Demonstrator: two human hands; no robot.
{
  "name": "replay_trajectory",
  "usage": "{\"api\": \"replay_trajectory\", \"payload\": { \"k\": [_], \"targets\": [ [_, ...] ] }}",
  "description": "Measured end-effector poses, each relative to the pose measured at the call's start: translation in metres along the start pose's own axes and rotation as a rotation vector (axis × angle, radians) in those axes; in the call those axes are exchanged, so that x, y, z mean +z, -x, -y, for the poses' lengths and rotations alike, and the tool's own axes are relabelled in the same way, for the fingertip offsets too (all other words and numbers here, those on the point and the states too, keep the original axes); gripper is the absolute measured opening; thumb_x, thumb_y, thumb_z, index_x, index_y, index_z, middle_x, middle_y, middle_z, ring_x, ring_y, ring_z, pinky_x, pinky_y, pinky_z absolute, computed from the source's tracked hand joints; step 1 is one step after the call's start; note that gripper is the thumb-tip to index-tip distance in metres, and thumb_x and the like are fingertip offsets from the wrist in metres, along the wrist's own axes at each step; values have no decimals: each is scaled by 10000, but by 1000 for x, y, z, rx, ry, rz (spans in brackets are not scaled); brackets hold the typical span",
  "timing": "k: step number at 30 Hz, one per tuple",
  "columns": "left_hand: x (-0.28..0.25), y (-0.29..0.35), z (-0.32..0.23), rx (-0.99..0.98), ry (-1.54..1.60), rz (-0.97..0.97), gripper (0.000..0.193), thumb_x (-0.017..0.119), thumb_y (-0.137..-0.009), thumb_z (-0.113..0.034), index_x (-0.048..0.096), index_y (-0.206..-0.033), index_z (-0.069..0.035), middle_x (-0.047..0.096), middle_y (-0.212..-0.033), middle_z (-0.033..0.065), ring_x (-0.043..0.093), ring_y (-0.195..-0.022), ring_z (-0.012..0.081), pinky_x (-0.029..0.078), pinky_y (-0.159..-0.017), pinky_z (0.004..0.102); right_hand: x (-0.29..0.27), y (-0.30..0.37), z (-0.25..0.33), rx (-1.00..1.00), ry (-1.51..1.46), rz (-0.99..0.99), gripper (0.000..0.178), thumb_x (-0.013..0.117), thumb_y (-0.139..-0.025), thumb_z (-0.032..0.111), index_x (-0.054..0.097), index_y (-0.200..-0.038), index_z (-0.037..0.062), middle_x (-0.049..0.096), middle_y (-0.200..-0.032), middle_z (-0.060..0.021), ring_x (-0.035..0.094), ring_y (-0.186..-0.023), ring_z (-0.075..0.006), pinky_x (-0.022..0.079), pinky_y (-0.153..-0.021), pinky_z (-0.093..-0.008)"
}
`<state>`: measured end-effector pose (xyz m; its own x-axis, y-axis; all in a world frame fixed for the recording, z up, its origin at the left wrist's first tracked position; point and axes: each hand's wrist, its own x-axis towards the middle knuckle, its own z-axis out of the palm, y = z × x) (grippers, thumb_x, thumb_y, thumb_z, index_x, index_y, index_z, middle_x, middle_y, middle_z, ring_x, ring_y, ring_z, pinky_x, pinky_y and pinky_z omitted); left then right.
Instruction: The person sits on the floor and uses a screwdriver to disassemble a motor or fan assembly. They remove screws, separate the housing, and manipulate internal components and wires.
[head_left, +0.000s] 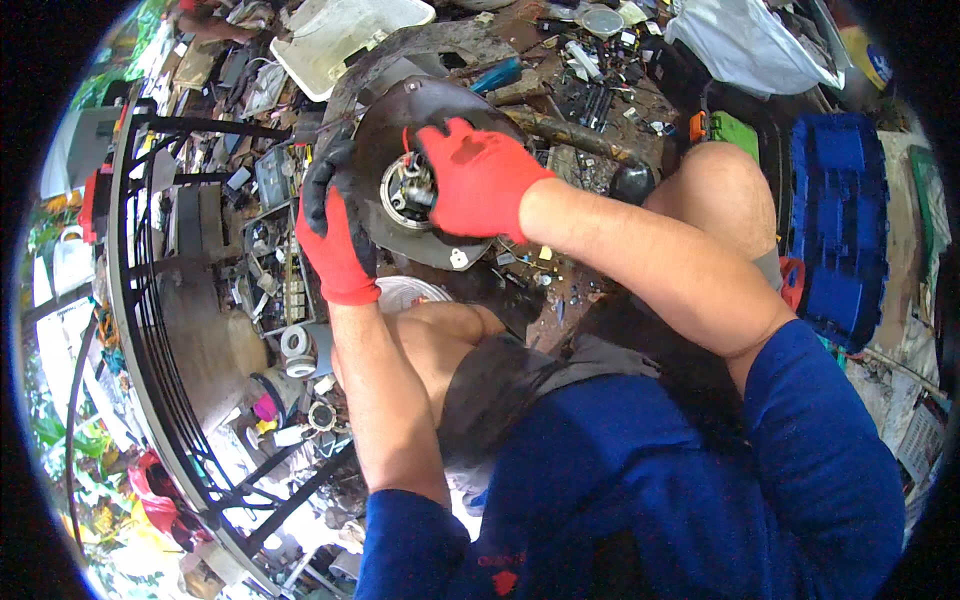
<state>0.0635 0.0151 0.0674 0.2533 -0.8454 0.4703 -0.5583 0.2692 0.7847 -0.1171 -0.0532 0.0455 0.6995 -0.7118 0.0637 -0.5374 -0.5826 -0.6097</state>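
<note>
A dark, bowl-shaped housing is tilted up between my hands, with a small metal tab on its lower rim. At its middle sits a round metal part with a silvery ring and small inner pieces. My left hand, in a red glove with black fingers, is closed on the housing's left edge. Over the round part bends my right hand, in a red glove with dark stains. Its fingers are curled at the centre, where something silvery is blurred; the fingertips are partly hidden. A thin red wire shows beside them.
A black metal rack stands on the left, next to trays of small parts. A pale plastic tray lies at the far side. Small scrap parts litter the ground ahead. To the right are a white bag and a blue crate.
</note>
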Motion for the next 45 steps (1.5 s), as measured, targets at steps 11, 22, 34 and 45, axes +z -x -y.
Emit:
{"api": "replay_trajectory", "payload": {
  "k": [11,22,34,45],
  "targets": [
    [-21,34,4,-134,-67,-70,288,453,-953,-95,586,-1190,1,602,-1173,97,538,-1115,213,400,-998,334,-13,43,8,-249,-53,174,717,664,-823,265,375,-1449,68,347,-1409,-376,572,-1099,-475,491,-948,-490],
    [-36,27,15,-247,-15,-153,327,455,-920,-53,581,-1216,6,589,-1214,83,530,-1123,202,396,-997,341,11,59,29,-413,89,-124,369,503,-869,239,615,-1193,103,539,-1326,-182,546,-1165,-383,369,-1056,-565],
    [-24,16,-23,-68,-529,73,536,683,-824,-117,527,-1328,-25,522,-1347,182,461,-1285,315,334,-1099,423,10,61,22,-504,167,-35,427,479,-865,284,590,-1249,134,568,-1281,-142,511,-1209,-411,310,-1110,-585],
    [-10,15,-35,-59,-918,271,760,838,-642,-229,523,-1317,-81,362,-1445,262,330,-1350,447,276,-1118,522,28,63,25,-540,152,-176,334,508,-846,266,655,-1116,134,612,-1170,-122,533,-1183,-371,320,-1105,-555]
  ]
}}
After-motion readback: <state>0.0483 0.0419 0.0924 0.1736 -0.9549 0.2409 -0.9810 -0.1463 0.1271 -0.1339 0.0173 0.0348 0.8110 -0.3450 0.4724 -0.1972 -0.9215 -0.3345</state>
